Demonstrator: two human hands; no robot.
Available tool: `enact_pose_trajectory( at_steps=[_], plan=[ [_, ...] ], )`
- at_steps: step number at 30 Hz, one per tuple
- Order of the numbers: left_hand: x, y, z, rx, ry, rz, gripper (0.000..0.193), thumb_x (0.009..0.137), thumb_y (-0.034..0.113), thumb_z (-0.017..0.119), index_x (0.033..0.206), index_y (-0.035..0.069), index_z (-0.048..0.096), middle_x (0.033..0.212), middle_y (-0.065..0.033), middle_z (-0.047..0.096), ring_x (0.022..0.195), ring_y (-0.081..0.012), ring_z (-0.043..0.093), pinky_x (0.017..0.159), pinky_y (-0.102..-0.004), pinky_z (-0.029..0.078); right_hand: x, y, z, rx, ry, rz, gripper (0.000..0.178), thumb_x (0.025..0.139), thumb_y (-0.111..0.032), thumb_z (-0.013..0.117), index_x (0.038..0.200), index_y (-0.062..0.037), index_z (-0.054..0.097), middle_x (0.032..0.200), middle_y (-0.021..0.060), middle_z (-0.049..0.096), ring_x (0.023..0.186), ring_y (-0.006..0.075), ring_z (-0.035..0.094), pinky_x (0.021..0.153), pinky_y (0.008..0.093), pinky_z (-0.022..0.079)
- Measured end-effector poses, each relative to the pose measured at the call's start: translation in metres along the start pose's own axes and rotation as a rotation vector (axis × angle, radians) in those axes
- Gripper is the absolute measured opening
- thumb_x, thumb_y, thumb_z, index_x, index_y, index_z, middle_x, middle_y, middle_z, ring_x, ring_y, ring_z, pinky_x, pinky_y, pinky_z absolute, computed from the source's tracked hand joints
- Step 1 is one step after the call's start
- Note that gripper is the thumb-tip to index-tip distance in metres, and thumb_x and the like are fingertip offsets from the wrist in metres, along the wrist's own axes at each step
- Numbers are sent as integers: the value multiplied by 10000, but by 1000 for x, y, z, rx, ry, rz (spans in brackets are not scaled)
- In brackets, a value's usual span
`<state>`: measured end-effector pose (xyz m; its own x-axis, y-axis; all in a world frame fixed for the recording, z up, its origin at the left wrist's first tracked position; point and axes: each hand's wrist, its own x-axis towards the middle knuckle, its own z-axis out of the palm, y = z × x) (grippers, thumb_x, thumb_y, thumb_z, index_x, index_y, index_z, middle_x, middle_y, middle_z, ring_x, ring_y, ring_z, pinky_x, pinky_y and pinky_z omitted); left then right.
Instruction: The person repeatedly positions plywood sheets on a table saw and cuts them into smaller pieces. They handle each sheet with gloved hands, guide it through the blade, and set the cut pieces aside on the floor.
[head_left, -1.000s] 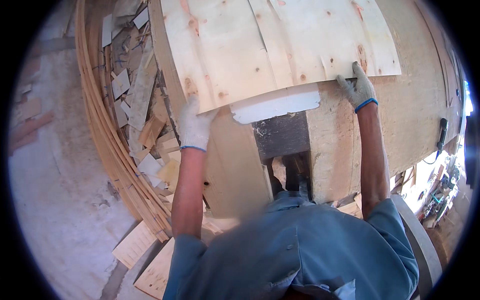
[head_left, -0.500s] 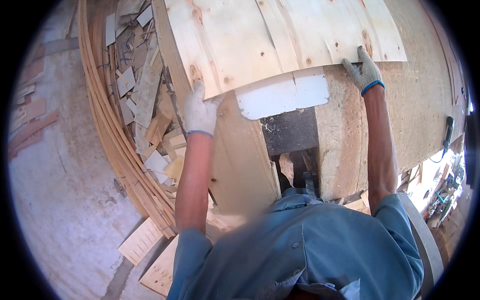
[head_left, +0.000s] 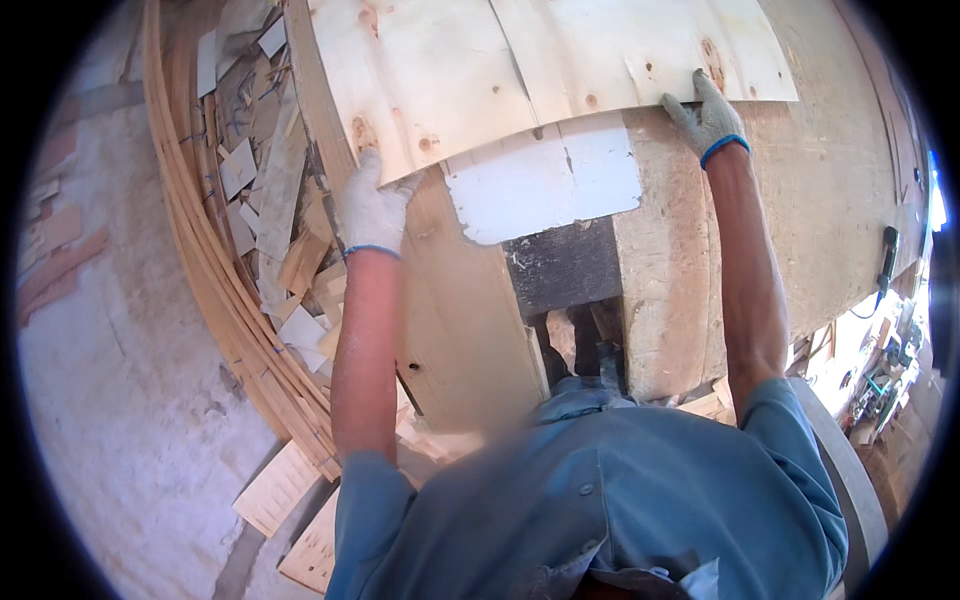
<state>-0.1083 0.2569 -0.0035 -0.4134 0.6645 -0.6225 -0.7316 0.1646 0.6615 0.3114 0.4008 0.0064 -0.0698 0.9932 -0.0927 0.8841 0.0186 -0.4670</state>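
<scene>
A pale, knotty wood veneer sheet [head_left: 440, 70] lies over the far part of the worktable, running out of view at the top. My left hand [head_left: 375, 205], in a white knit glove with a blue cuff, grips its near left corner, thumb on top and the other fingers partly hidden. Farther right, my right hand [head_left: 710, 118] in a matching glove holds the near edge, with the thumb apart from the fingers. Between my hands, a white plate [head_left: 545, 190] shows on the table in front of the sheet's edge. Both arms are stretched forward.
Nearest my body, a dark panel [head_left: 565, 265] borders a gap in the worktable [head_left: 670, 280]. Long bundled wood strips [head_left: 215, 285] and scrap boards [head_left: 300, 250] lie along the left. A black-handled tool [head_left: 888, 258] rests by the right edge. Loose wood pieces [head_left: 275, 490] sit at lower left.
The veneer sheet has slid away from me, both hands moving with it. More of the white plate shows in front of its near edge. The whole view has shifted slightly.
</scene>
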Motion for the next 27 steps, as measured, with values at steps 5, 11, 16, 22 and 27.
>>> enact_pose_trajectory(
  at_steps=[5,11,16,22,27],
  plan=[
    [7,5,6,38,-35,-4,479,1000,196,534,1389,-43,390,1380,-228,467,1251,-419,492,1023,-563,468,17,12,17,644,42,192,713,880,-348,707,1373,87,431,1147,184,633,983,206,629,879,319,524],
    [25,16,23,34,-120,39,459,1015,196,491,1385,-57,390,1380,-240,465,1232,-430,499,1016,-566,472,55,-3,19,947,-34,393,562,978,-274,585,1404,40,395,1274,146,563,1072,254,594,943,354,553],
    [18,20,25,23,-59,73,447,999,191,518,1378,-29,427,1362,-218,505,1248,-387,503,1010,-559,472,80,9,-6,-191,-77,56,558,946,-243,630,1383,31,421,1377,183,508,1193,274,541,990,337,480],
    [-28,24,-41,22,12,109,492,956,197,602,1377,-4,447,1368,-183,514,1239,-387,512,1000,-586,455,124,92,-90,1342,186,440,509,1024,-341,496,1453,-83,404,1334,60,568,1159,199,573,1046,318,438],
    [-91,-8,-107,-23,99,35,469,955,186,604,1370,23,458,1372,-158,527,1259,-354,514,1012,-566,465,113,234,-210,1224,510,563,617,1033,-386,425,1312,159,349,1326,297,513,1203,384,562,993,435,516]
  ],
)
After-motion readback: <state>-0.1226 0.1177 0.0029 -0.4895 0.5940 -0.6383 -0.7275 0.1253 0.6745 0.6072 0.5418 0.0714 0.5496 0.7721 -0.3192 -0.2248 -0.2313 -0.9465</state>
